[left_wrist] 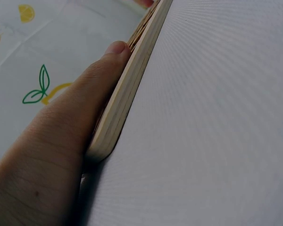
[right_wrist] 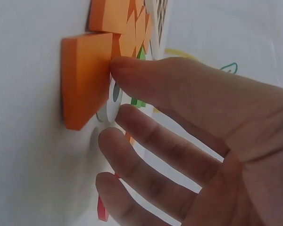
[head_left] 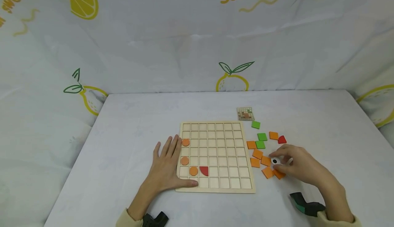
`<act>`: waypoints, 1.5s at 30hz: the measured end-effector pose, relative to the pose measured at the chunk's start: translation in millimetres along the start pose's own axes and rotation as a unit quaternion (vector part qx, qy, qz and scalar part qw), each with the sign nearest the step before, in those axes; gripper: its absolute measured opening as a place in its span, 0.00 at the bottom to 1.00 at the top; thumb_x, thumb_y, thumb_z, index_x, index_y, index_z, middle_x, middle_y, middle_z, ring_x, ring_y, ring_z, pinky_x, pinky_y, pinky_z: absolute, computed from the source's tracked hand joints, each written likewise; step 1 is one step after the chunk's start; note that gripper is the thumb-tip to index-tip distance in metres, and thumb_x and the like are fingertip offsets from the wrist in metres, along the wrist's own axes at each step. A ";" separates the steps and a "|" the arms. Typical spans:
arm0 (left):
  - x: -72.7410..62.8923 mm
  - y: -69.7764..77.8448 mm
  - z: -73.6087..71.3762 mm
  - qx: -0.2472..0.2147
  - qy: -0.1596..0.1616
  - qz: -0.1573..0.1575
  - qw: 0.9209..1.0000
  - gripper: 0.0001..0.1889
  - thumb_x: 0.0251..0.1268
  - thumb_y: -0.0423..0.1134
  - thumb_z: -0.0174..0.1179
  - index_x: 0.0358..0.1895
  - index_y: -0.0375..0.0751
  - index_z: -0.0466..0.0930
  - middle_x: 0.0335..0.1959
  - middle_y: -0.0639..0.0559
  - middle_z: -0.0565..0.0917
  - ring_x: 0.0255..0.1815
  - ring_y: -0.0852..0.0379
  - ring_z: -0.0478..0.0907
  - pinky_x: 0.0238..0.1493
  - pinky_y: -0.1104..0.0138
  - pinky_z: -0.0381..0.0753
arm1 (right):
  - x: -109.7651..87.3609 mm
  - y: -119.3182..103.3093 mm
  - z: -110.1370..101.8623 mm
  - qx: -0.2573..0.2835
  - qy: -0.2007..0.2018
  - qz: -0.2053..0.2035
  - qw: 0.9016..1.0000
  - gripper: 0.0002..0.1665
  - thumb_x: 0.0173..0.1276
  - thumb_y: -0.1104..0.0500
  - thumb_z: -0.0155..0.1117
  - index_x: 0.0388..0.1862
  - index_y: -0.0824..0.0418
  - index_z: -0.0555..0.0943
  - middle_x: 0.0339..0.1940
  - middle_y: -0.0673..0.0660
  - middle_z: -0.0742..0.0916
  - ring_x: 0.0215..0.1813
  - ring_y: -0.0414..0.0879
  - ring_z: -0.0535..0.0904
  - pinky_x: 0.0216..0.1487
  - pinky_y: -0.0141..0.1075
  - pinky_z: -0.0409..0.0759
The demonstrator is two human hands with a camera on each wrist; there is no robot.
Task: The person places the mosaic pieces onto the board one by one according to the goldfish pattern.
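A wooden grid board point(head_left: 225, 156) lies on the table with three orange discs, such as the one at its lower left point(head_left: 193, 171), and a red quarter-round piece point(head_left: 204, 171) in its cells. My left hand point(head_left: 164, 172) rests at the board's left side, fingers spread along that edge; its thumb point(left_wrist: 101, 70) lies over the near corner. Right of the board, my right hand point(head_left: 300, 162) pinches a white disc with a black dot point(head_left: 275, 161) between thumb and forefinger. The disc point(right_wrist: 114, 101) stands tilted beside an orange square tile point(right_wrist: 87, 80).
Around the right hand lie several orange square tiles point(head_left: 257, 154), three green square tiles point(head_left: 262, 137) and another red rounded piece point(head_left: 282, 139). A small pattern card point(head_left: 245, 114) lies beyond the board's far right corner. White lemon-print cloth point(head_left: 172, 49) hangs behind the table.
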State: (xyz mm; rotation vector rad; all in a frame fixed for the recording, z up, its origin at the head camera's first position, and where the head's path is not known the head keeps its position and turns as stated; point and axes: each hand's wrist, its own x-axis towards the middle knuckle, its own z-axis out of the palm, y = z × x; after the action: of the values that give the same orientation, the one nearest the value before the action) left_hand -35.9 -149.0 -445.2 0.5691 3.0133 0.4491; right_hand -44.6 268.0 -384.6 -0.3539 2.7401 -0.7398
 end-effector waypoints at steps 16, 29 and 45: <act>0.4 -0.3 -1.2 -0.003 -0.004 -0.003 1.000 0.78 0.33 0.84 0.64 0.84 0.41 0.38 0.87 0.47 0.42 0.88 0.43 0.40 0.80 0.37 0.36 | 3.5 -2.1 3.9 -0.007 0.021 0.032 0.999 0.17 0.59 0.61 0.77 0.48 0.64 0.89 0.41 0.56 0.88 0.35 0.43 0.77 0.30 0.26 0.77; 0.4 -0.6 0.6 -0.005 -0.004 -0.004 1.000 0.78 0.33 0.84 0.64 0.84 0.41 0.39 0.87 0.46 0.43 0.88 0.43 0.41 0.80 0.37 0.36 | 4.6 0.4 6.0 0.007 0.026 0.067 0.997 0.19 0.58 0.60 0.79 0.46 0.68 0.88 0.34 0.53 0.89 0.32 0.44 0.75 0.29 0.27 0.75; 0.6 -0.1 1.1 -0.007 0.000 -0.003 1.000 0.78 0.33 0.84 0.64 0.84 0.40 0.40 0.87 0.45 0.44 0.87 0.42 0.42 0.79 0.36 0.37 | -0.9 -9.0 -0.5 -0.007 0.116 0.031 0.993 0.19 0.55 0.58 0.81 0.42 0.67 0.89 0.28 0.52 0.85 0.30 0.41 0.73 0.28 0.27 0.75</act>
State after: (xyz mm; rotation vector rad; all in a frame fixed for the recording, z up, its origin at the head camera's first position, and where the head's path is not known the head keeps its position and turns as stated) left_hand -36.3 -148.6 -446.3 0.5600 3.0091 0.4683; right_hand -42.4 260.9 -379.3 -0.1946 2.9594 -0.7900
